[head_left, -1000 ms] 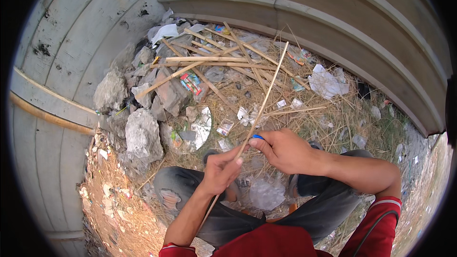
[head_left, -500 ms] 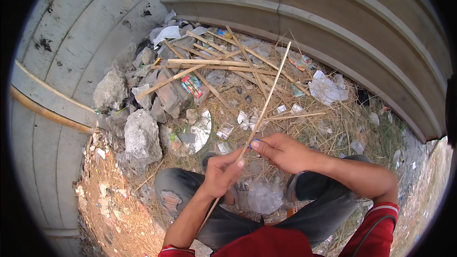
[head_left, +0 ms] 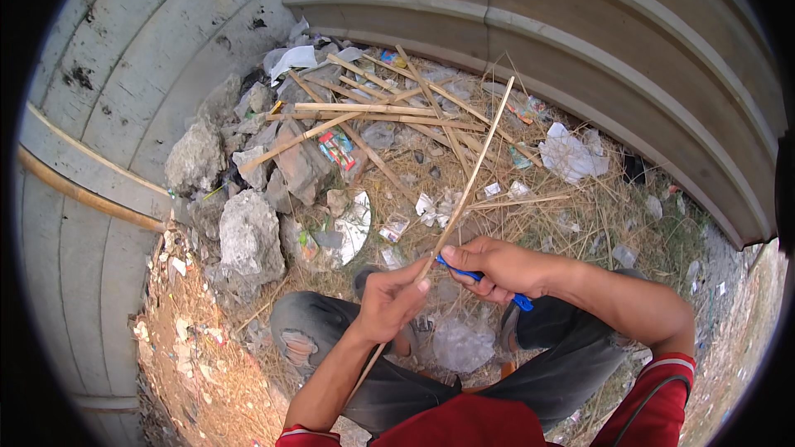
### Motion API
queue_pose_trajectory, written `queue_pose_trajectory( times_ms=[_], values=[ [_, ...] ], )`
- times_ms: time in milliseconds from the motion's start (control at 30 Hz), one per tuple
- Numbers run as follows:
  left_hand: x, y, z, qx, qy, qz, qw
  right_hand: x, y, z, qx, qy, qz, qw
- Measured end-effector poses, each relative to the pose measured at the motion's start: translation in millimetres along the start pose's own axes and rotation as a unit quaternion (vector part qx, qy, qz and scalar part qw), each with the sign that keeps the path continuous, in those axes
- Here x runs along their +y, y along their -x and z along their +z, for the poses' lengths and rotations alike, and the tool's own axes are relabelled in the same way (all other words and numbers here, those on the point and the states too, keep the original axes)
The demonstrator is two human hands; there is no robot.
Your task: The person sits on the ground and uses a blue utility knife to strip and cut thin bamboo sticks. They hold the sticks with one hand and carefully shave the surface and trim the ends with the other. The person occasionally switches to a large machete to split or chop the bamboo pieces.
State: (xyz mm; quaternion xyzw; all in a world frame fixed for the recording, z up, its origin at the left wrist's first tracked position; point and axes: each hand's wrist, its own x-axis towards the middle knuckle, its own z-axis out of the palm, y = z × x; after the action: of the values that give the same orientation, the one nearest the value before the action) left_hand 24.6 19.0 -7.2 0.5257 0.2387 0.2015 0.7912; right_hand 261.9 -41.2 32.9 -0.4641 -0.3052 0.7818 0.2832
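Note:
My left hand [head_left: 389,302] grips a long thin bamboo strip [head_left: 468,186] near its lower part; the strip slants up and to the right over the ground. My right hand [head_left: 497,269] is closed on a small blue-handled knife [head_left: 520,301], its blade end [head_left: 447,265] meeting the strip between my hands. Both hands sit above my knees in dark ripped trousers [head_left: 306,335].
A heap of bamboo sticks [head_left: 373,112], grey rocks [head_left: 248,236], wrappers and white paper scraps [head_left: 567,153] lies on dry grass ahead. A concrete wall [head_left: 580,25] curves along the back and left. Reddish soil [head_left: 190,356] lies at lower left.
My hands have shifted slightly lower and right along the strip; the knife's blue handle now shows below my right hand. The strip keeps its slant.

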Motion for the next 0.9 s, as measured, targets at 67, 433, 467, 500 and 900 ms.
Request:
queue_pose_trajectory(
  times_ms=[67,433,467,500,900],
  values=[
    [0.1,0.9,-0.6,-0.001,0.006,-0.004,1.0,-2.6,2.4,0.0,-0.037,-0.049,0.026,0.998],
    [-4.5,-2.0,-1.3,0.011,-0.047,0.002,0.999,12.3,-0.7,15.2,0.182,0.366,-0.215,0.887],
    [-4.0,-0.6,-1.4,0.004,-0.035,0.0,0.999,11.5,-0.9,12.6,0.152,0.331,-0.209,0.908],
    [-2.7,0.8,-1.2,-0.004,-0.023,-0.002,1.0,10.9,-1.2,9.8,0.121,0.294,-0.204,0.926],
    [-0.7,0.0,1.0,-0.006,0.005,-0.008,1.0,0.2,4.0,5.7,-0.022,-0.035,0.035,0.999]
  ],
)
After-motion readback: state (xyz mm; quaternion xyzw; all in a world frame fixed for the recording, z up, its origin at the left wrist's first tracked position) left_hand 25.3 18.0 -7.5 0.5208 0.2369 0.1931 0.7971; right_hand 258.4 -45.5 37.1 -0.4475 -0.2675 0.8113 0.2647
